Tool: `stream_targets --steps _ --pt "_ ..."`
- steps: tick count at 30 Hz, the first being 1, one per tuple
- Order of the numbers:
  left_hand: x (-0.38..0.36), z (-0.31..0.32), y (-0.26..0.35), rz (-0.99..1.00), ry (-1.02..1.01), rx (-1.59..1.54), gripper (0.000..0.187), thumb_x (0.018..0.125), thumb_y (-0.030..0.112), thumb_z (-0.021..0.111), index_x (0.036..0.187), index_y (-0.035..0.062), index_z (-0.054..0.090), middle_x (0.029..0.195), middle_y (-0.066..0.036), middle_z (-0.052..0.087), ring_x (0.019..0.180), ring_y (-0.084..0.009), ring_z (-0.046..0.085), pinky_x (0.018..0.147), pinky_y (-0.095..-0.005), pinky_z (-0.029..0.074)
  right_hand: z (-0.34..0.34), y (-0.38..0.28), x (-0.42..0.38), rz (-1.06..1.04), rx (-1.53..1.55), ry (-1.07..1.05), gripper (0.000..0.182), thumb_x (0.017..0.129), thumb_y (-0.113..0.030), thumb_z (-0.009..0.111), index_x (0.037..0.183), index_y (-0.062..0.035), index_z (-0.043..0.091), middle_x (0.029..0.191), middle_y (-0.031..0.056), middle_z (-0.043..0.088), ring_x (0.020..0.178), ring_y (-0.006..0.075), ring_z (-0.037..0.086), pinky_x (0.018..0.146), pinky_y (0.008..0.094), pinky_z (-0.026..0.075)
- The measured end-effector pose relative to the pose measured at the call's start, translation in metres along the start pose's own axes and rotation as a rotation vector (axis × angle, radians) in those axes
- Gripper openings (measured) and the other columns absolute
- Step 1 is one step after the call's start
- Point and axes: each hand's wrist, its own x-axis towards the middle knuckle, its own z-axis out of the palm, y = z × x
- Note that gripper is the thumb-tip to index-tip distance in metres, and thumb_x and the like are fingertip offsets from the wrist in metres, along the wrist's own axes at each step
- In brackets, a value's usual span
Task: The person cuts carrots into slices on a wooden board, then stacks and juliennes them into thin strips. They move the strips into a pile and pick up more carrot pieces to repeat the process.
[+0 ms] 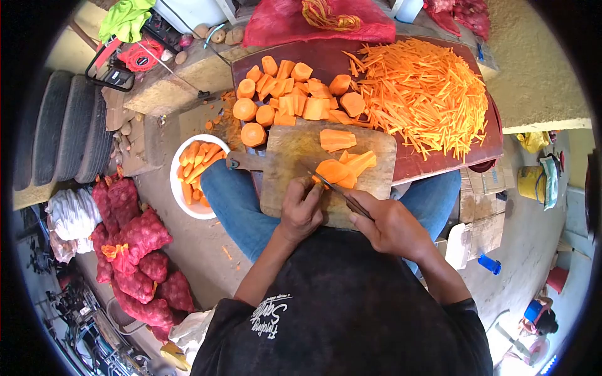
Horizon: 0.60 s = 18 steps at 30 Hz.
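Observation:
My right hand (396,224) is wrapped round the handle of a knife (356,205), whose blade slants up and left over a wooden cutting board (285,141). My left hand (301,208) is closed, its curled fingertips pressed to the near end of a carrot piece (330,170) beside the blade. Part of that piece is hidden by the fingers and knife. Overlapping carrot slices (361,161) lie just right of it. Farther up the board rests another cut carrot chunk (337,140). The board sits over my lap, against the red table.
On the red table (338,59) are carrot chunks (295,91) at left and a heap of carrot strips (426,94) at right. A white basin (183,194) of peeled carrots stands by my left knee. Red mesh sacks (135,250) lie at left, near stacked tyres (66,128).

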Motion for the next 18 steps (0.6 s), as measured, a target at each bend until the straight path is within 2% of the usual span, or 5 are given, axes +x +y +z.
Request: stream_targets --steps 5,11,14,18 --pt "0.005 -0.006 0.001 0.057 -0.007 0.037 0.048 0.071 -0.009 0.072 0.119 -0.0068 0.075 0.112 -0.022 0.066 0.098 -0.0421 0.067 0.084 -0.0473 0.059 0.014 0.004 0.004 -0.057 -0.047 0.034 0.042 0.107 -0.021 0.07 0.143 -0.004 0.057 0.096 0.0298 0.076 0.09 0.0532 0.075 0.076 0.0589 0.061" --pt "0.001 -0.003 -0.001 0.061 0.03 0.041 0.047 0.072 -0.01 0.071 0.118 -0.0067 0.074 0.115 -0.022 0.066 0.099 -0.0439 0.067 0.085 -0.0481 0.059 0.043 0.038 0.029 -0.033 -0.112 0.013 0.035 0.107 -0.023 0.069 0.133 -0.0027 0.058 0.096 0.0295 0.076 0.088 0.054 0.074 0.075 0.0611 0.059" --pt "0.002 -0.001 0.001 0.047 0.047 0.046 0.047 0.072 -0.01 0.07 0.119 -0.0069 0.073 0.115 -0.023 0.067 0.099 -0.0444 0.067 0.086 -0.0484 0.058 0.031 0.038 0.033 0.016 -0.091 -0.021 0.034 0.107 -0.022 0.07 0.134 -0.0032 0.06 0.097 0.0303 0.076 0.09 0.0543 0.074 0.078 0.0615 0.059" --pt "-0.002 -0.005 0.002 0.018 0.023 0.015 0.048 0.071 -0.01 0.07 0.119 -0.0072 0.073 0.115 -0.023 0.067 0.1 -0.0445 0.067 0.087 -0.0483 0.058 0.021 0.017 0.016 -0.031 0.054 0.039 0.036 0.106 -0.02 0.071 0.137 -0.0049 0.06 0.1 0.0311 0.076 0.094 0.0547 0.074 0.08 0.0611 0.06"
